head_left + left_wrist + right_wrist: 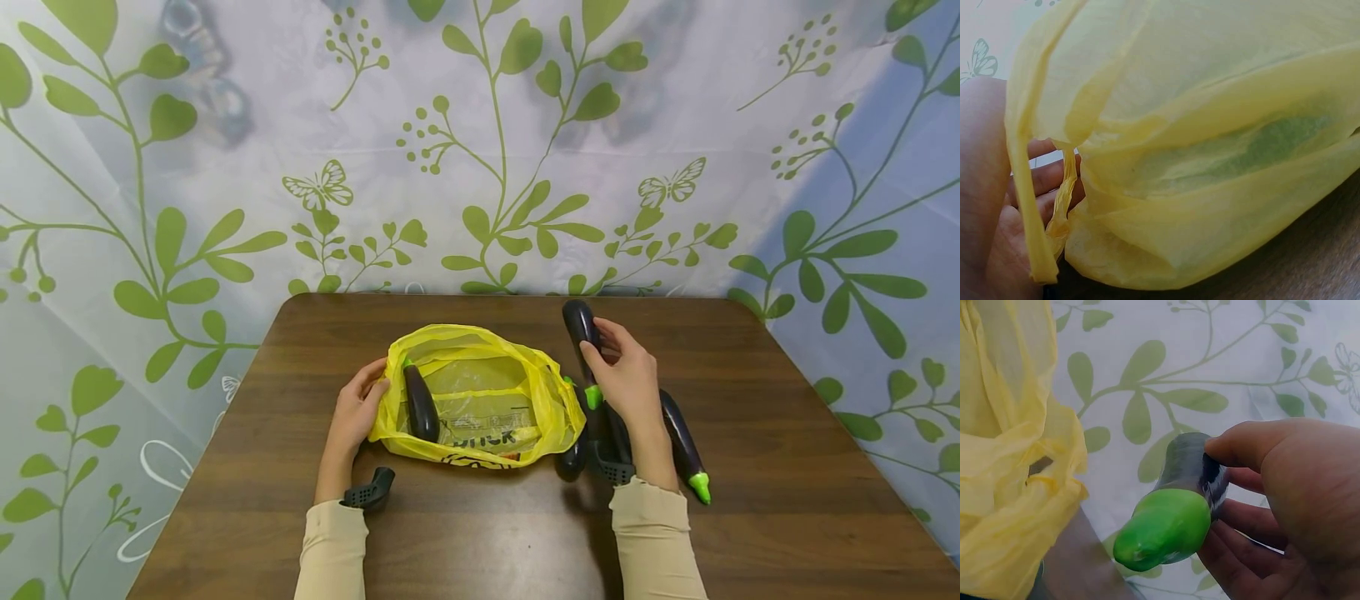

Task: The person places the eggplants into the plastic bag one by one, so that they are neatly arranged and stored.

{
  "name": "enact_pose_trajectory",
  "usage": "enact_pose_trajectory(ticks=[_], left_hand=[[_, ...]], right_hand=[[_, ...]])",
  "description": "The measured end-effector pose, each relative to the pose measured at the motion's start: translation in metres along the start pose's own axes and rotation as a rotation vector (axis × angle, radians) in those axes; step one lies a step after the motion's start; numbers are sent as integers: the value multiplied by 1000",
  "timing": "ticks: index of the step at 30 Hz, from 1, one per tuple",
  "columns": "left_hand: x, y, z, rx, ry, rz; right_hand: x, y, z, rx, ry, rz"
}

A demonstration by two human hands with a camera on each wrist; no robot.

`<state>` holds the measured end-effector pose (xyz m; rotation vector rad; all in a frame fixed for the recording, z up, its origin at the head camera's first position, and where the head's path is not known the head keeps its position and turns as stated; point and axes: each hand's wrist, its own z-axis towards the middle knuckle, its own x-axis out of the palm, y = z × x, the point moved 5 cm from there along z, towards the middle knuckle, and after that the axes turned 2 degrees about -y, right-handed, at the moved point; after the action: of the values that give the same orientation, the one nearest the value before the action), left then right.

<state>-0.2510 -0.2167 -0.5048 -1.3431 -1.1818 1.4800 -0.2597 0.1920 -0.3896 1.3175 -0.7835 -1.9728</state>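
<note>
A yellow plastic bag [465,454] lies on the table with its mouth spread wide. Inside, against its left wall, is one dark eggplant [420,404] with a green stem end. My left hand [358,408] holds the bag's left side at the rim; in the left wrist view its fingers [1047,178] show behind a handle strap. To the right of the bag, my right hand [626,371] grips another eggplant [581,329] between thumb and fingers. That eggplant is raised, its green end [1163,528] pointing toward the right wrist camera.
Beneath and beside my right hand lie more eggplants, one [682,442] to the right of the wrist and another [572,458] against the bag's right side. The brown wooden table [487,533] ends at a leaf-patterned cloth backdrop [525,167].
</note>
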Motion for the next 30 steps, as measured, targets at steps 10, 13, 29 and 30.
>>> enact_pose_trajectory(ticks=[10,13,29,30], left_hand=[[0,0,0,-3,5,-8],[0,0,0,8,2,0],[0,-1,-1,23,-9,-5],[0,-1,-1,24,-9,-5]], right_hand=[[4,8,-2,-19,27,-9],[4,8,-2,-21,33,-9],[12,13,-3,-43,92,-20],[12,14,-3,-45,96,-20]])
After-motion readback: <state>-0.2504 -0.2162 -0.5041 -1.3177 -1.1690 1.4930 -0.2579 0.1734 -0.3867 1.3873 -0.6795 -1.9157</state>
